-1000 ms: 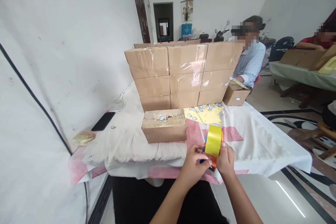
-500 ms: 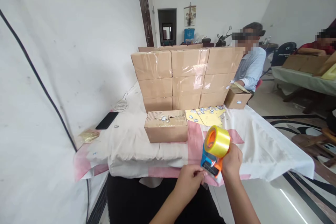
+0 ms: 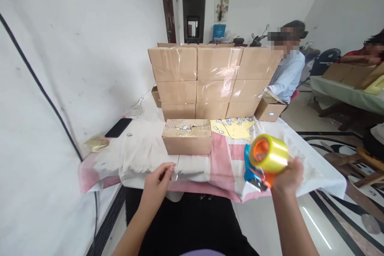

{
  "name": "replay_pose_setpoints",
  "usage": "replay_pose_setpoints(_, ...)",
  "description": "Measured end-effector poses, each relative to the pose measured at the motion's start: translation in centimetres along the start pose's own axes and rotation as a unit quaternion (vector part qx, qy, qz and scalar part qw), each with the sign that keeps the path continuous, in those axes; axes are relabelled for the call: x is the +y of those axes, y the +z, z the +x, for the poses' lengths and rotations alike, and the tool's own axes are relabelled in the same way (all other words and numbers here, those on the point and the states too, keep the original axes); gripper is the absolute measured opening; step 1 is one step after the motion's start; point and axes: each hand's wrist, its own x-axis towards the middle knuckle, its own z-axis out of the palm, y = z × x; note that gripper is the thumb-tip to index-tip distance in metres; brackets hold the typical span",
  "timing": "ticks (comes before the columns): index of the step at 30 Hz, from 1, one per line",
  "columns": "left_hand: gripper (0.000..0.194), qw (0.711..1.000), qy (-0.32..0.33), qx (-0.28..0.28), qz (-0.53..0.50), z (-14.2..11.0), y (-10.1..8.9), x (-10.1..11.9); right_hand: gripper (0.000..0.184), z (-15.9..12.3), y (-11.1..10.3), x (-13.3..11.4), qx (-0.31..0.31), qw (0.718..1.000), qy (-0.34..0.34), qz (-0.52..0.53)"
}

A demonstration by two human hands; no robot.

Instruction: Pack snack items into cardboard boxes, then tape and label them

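My right hand (image 3: 289,176) grips a tape dispenser (image 3: 250,166) with an orange handle and blue front, loaded with a roll of yellowish clear tape (image 3: 276,154). It hangs over the front right of the table, slightly blurred. Over the table's front edge, my left hand (image 3: 157,182) pinches thumb and fingertips together. A small see-through piece of tape (image 3: 176,176) shows faintly at those fingertips. Just beyond it lies a closed cardboard box (image 3: 188,144), with tape and a small white label on its creased top. Neither hand touches this box.
A wall of stacked cardboard boxes (image 3: 214,92) stands behind. Yellow sheet with small labels (image 3: 237,129) lies to the right, near another box (image 3: 270,108). Phone (image 3: 118,128), fly swatter (image 3: 135,111) and crumpled yellow wrapper (image 3: 96,144) lie left. A co-worker (image 3: 289,68) sits beyond the stack.
My left hand has moved left, away from the dispenser's cutting edge, with a clear piece at its fingertips. My right hand and the dispenser have shifted right and slightly up.
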Motion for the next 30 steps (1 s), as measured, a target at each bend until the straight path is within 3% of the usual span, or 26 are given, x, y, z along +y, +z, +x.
replay_pose_setpoints(3,0.043,0.997,0.009,0.042,-0.069,1.8,-1.6,1.1,0.042,2.6,3.7,3.6,-0.060,0.995,0.079,0.000)
replay_pose_setpoints(6,0.046,0.991,0.018,0.067,-0.110,4.6,-2.6,2.5,0.048,3.3,4.8,6.4,-0.108,0.983,0.133,-0.063)
replay_pose_setpoints(9,0.056,0.992,0.025,0.065,-0.108,6.6,-3.3,3.7,0.051,3.1,3.0,7.2,-0.060,0.982,0.059,-0.171)
replay_pose_setpoints(12,0.064,0.994,0.049,0.053,-0.081,6.5,-3.0,4.3,0.050,1.7,1.4,5.8,0.041,0.965,-0.075,-0.248)
replay_pose_setpoints(13,0.064,0.995,0.061,0.044,-0.069,6.2,-2.5,4.4,0.047,0.9,1.6,4.9,0.046,0.962,-0.105,-0.247)
replay_pose_setpoints(14,0.062,0.995,0.070,0.028,-0.060,5.7,-1.9,4.4,0.040,0.0,2.3,3.8,0.012,0.963,-0.125,-0.237)
replay_pose_setpoints(16,0.059,0.995,0.082,-0.023,-0.048,4.6,-0.3,4.4,0.027,-2.3,4.9,1.3,-0.166,0.956,-0.145,-0.193)
replay_pose_setpoints(18,0.058,0.991,0.097,-0.077,-0.050,3.7,1.4,4.5,0.018,-4.4,8.3,-1.1,-0.370,0.894,-0.177,-0.179)
replay_pose_setpoints(20,0.057,0.985,0.119,-0.109,-0.056,3.1,2.8,4.7,0.021,-6.0,11.5,-2.9,-0.487,0.829,-0.212,-0.175)
replay_pose_setpoints(23,0.061,0.984,0.124,-0.118,-0.058,3.1,4.2,5.1,0.006,-6.9,14.3,-4.1,-0.545,0.780,-0.242,-0.192)
replay_pose_setpoints(26,0.069,0.990,0.059,-0.120,-0.046,3.6,4.7,4.8,0.019,-6.3,15.0,-4.4,-0.568,0.731,-0.292,-0.240)
replay_pose_setpoints(28,0.070,0.991,-0.003,-0.136,0.005,4.0,4.7,4.2,0.019,-5.3,15.2,-4.8,-0.540,0.730,-0.332,-0.256)
replay_pose_setpoints(30,0.062,0.987,-0.039,-0.136,0.070,4.1,4.5,3.4,0.015,-3.8,16.0,-5.5,-0.484,0.765,-0.342,-0.250)
